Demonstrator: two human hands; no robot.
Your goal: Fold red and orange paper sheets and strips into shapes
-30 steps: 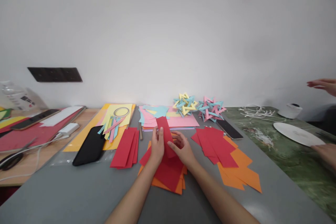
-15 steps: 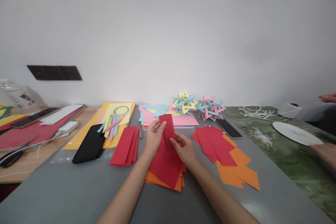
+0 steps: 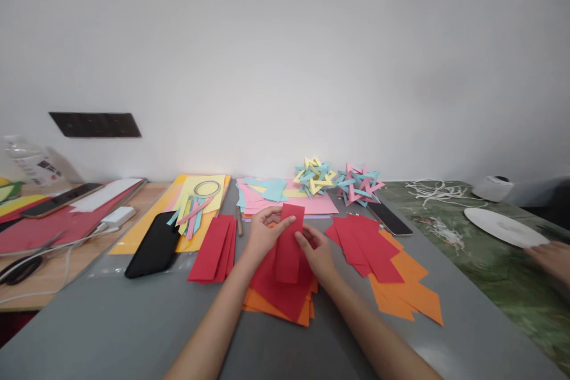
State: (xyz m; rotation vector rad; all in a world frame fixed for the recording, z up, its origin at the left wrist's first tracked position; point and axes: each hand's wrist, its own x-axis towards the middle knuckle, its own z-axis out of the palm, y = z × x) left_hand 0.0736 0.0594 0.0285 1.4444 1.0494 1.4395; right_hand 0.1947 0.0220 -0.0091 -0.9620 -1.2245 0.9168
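Both hands pinch one red paper strip point(image 3: 288, 243) above the red-and-orange paper pile point(image 3: 280, 300): left hand point(image 3: 263, 233) on its top edge, right hand point(image 3: 317, 251) on its side, keeping it flat.

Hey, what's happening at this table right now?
A person holds a red paper strip in both hands: the left hand grips its top edge, the right hand its right side. It is held just above a stack of red and orange sheets on the grey table. More red strips lie to the left beside a black phone. Another person's hand rests at the far right near a white plate.
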